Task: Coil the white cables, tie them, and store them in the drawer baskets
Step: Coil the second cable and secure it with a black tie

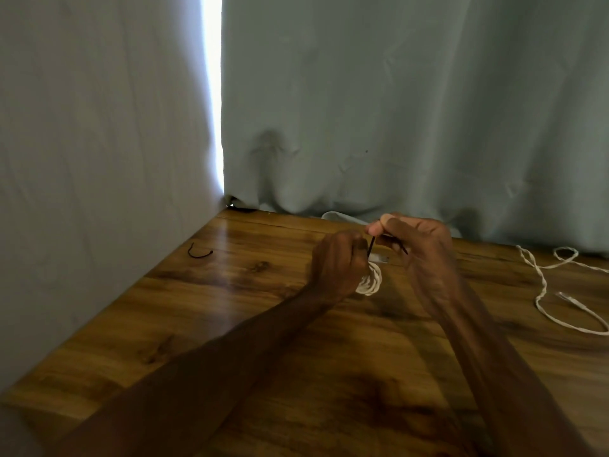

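Left grip (336,263) curled round white coil (370,282), mid-bench; can't tell whether the coil touches the surface. Right grip (420,249) pinches black tie (370,248) just above the coil. The tie runs down to the left thumb, and a second end pokes out under the right fingers. Spare tie (199,254) lies far left on bench (230,324). Loose cable (543,291) sprawls at the right edge, well apart from the coil. Curtain (395,110) hangs behind.

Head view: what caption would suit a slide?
Left hand holds a coiled white cable while the right hand pinches a black tie; a second cable lies loose on the wooden table.
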Tool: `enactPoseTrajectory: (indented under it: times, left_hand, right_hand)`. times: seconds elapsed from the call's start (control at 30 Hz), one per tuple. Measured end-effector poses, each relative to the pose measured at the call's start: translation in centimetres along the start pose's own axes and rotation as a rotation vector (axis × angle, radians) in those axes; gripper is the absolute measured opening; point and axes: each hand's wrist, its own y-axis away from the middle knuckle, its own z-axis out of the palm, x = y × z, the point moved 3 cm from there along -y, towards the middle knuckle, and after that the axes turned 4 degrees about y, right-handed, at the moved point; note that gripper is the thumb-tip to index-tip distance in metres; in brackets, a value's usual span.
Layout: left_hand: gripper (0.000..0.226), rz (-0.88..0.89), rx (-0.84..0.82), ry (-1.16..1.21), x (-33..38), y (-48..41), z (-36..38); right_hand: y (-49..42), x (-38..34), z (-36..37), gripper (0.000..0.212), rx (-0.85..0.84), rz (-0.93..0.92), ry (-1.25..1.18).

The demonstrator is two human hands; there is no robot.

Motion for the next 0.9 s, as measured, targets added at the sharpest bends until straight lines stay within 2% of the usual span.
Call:
enactPoseTrajectory:
  times: [0.1, 0.2, 0.33, 0.4, 0.6, 0.77, 0.9]
  left_hand:
    - [0.047, -0.003, -0.074, -0.111, 0.5, 0.5, -0.6]
    - [0.037, 0.003, -0.069, -0.096, 0.2, 0.3, -0.9]
    - [0.04, 0.051, 0.018, -0.005, 0.0, 0.2, -0.5]
    - [0.04, 0.09, 0.035, 0.024, -0.1, 0.2, -0.2]
    - [0.024, 0.14, 0.046, 0.119, 0.8, 0.0, -0.3]
    - [0.028, 0.13, 0.095, 0.179, 1.3, -0.1, -1.0]
    - [0.029, 0.135, 0.142, 0.232, 2.2, -0.3, -1.9]
  right_hand:
    - [-0.2, 0.7, -0.3, 0.028, 0.008, 0.085, 0.039]
    - [-0.4, 0.9, -0.8, 0.031, 0.005, 0.137, 0.042]
    - [-0.5, 1.1, -1.4, 0.03, -0.079, 0.169, -0.004]
    - [-0.7, 1.5, -1.8, 0.022, -0.103, 0.15, 0.056]
    - [-1.2, 2.5, -3.0, 0.025, -0.077, 0.051, 0.254]
    - [-1.4, 2.8, -3.0, 0.024, -0.055, -0.09, 0.358]
    - [-1.2, 3.6, -2.6, 0.025, -0.109, -0.146, 0.496]
